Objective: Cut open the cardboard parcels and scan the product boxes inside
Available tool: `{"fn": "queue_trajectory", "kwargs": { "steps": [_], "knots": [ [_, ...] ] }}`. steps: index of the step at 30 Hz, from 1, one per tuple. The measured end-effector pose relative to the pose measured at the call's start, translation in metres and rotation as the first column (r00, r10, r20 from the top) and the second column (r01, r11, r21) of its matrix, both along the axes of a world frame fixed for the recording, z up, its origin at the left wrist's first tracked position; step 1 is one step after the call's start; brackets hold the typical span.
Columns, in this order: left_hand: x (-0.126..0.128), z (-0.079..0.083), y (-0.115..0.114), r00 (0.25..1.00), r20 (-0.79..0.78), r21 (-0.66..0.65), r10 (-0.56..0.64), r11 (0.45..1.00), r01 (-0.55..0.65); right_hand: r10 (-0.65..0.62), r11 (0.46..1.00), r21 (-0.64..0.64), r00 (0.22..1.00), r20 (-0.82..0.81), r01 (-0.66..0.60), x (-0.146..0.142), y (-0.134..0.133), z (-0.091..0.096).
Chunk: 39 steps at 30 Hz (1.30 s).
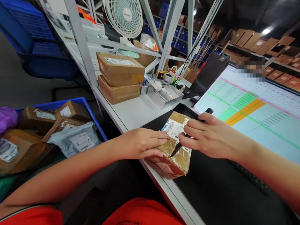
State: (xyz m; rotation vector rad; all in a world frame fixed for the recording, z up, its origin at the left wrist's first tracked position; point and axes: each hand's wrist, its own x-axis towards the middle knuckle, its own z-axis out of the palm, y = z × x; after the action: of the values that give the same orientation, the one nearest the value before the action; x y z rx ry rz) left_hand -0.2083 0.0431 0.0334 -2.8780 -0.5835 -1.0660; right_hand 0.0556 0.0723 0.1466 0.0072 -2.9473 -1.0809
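A taped brown cardboard box (179, 150) with a white shipping label (173, 128) sits tilted in view at the desk's front edge. My left hand (142, 142) lies against its top and left side, fingers stretched out and pressing on it. Closed around a slim black pointed tool (177, 149) is my right hand (206, 134), above the box's right side. The tool's tip touches the tape near the box's front top edge. Whether it is a pen or a cutter, I cannot tell.
Two stacked boxes (120, 73) stand at the back left of the desk, beside a metal tray (164, 100) of small items. A monitor (253, 109) rises on the right. Below left, a blue crate (99, 128) holds several parcels. A fan (124, 17) stands behind.
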Motion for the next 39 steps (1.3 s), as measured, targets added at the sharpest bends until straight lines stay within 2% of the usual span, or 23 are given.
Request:
{"fn": "queue_trajectory", "kwargs": {
  "steps": [5,11,16,26,33,35,37,39],
  "knots": [
    [0.005,-0.002,0.002,0.999,0.038,0.159,-0.002,0.987,-0.004,0.074,0.988,0.125,0.991,0.114,-0.088,-0.007,0.015,0.015],
    [0.005,-0.003,-0.005,0.994,0.074,0.316,0.084,0.943,-0.103,0.068,0.988,0.127,0.989,0.130,-0.085,-0.003,0.040,0.010],
    [0.006,0.001,-0.010,0.992,-0.001,0.356,0.129,0.927,-0.120,0.066,0.984,0.154,0.991,0.119,-0.084,0.007,0.059,0.004],
    [0.016,0.008,0.005,0.991,-0.072,0.341,0.115,0.936,-0.084,0.002,0.981,0.194,0.995,0.095,-0.021,0.034,0.120,-0.005],
    [0.015,0.009,0.006,0.984,-0.113,0.356,0.140,0.930,-0.091,-0.164,0.953,0.259,0.986,0.007,0.156,0.054,0.160,-0.005],
    [0.015,0.008,0.006,0.981,-0.114,0.369,0.159,0.923,-0.107,-0.196,0.949,0.245,0.980,-0.033,0.198,0.057,0.167,-0.008],
    [0.014,0.009,0.008,0.978,-0.116,0.379,0.171,0.918,-0.116,-0.245,0.953,0.163,0.966,-0.085,0.256,0.058,0.171,-0.013],
    [0.011,0.011,0.011,0.977,-0.117,0.384,0.181,0.915,-0.124,-0.346,0.938,-0.067,0.924,-0.165,0.339,0.060,0.173,-0.018]
  ]
}}
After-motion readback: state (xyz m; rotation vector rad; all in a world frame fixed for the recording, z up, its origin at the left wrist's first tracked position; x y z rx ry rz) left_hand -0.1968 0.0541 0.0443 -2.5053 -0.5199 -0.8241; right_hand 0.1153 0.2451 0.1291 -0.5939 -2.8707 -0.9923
